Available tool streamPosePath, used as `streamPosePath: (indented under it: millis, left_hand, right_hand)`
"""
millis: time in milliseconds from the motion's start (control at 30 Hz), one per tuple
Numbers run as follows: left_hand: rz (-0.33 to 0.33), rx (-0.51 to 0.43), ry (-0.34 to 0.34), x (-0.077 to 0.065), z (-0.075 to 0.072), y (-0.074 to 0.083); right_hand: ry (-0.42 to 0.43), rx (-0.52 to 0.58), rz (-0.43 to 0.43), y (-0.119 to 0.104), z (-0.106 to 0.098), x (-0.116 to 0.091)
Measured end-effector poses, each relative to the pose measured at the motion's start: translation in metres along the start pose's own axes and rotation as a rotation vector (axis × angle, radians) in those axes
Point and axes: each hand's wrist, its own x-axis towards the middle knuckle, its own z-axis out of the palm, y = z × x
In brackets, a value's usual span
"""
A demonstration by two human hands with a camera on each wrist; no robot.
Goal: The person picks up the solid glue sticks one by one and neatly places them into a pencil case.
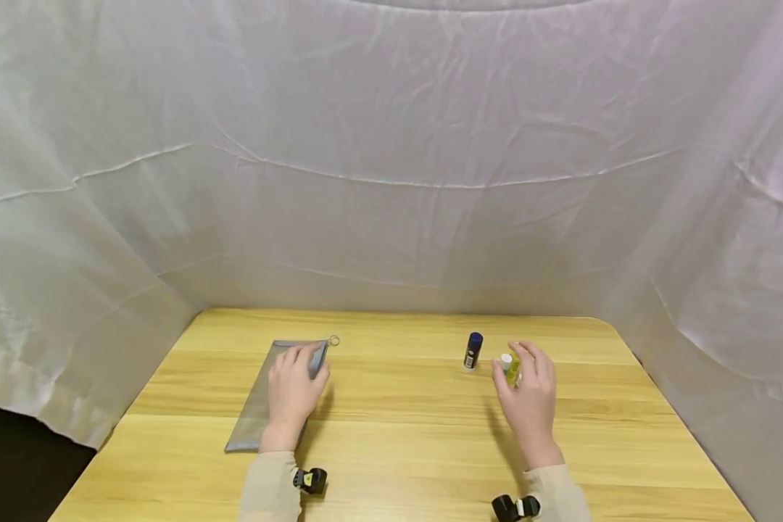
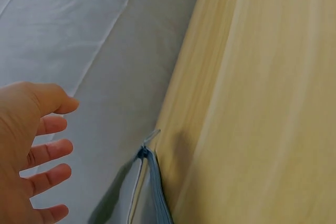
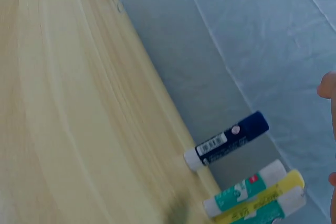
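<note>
My left hand [image 1: 292, 384] hovers with loosely bent, spread fingers over a flat grey zip pouch [image 1: 256, 412] with blue edging, covering part of it. In the left wrist view, the fingers stay apart from the pouch's blue zipped edge [image 2: 160, 195]. On the right, my right hand [image 1: 531, 399] is beside a group of upright glue sticks, thumb and fingers spread around them without visible contact. Two are green with white caps, one nearer [image 3: 244, 190] and one partly cut off [image 3: 269, 213]; a slim yellow stick [image 3: 268, 196] stands between them. A dark blue glue stick [image 1: 473, 351] stands just left of the group.
The wooden table [image 1: 398, 406] has a pale cloth curtain [image 1: 391, 239] behind it and along both sides. A small metal ring [image 1: 334, 340] sits at the pouch's far right corner. Black wrist cameras are strapped to both sleeves.
</note>
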Motion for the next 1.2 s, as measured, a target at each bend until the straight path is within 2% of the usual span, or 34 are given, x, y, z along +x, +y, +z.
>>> streamPosePath:
  millis: [133,333,433,667,1200]
  left_hand:
    - [-0.017,0.013,-0.034,-0.001,0.0,-0.006]
    - [-0.073,0.012,-0.131,-0.001,-0.002,-0.012]
    - [-0.099,0.009,-0.171,-0.002,-0.002,-0.015]
    - [-0.128,0.017,-0.214,-0.003,-0.001,-0.02]
    - [-0.158,0.044,-0.25,-0.006,0.0,-0.023]
  right_hand:
    - [0.001,0.012,0.087,0.005,-0.003,-0.004]
    - [-0.031,0.022,0.268,0.011,-0.008,-0.011]
    - [-0.023,0.033,0.313,0.013,-0.009,-0.014]
    - [0.019,0.055,0.32,0.017,-0.008,-0.021]
    - [0.003,0.079,0.329,0.023,-0.008,-0.026]
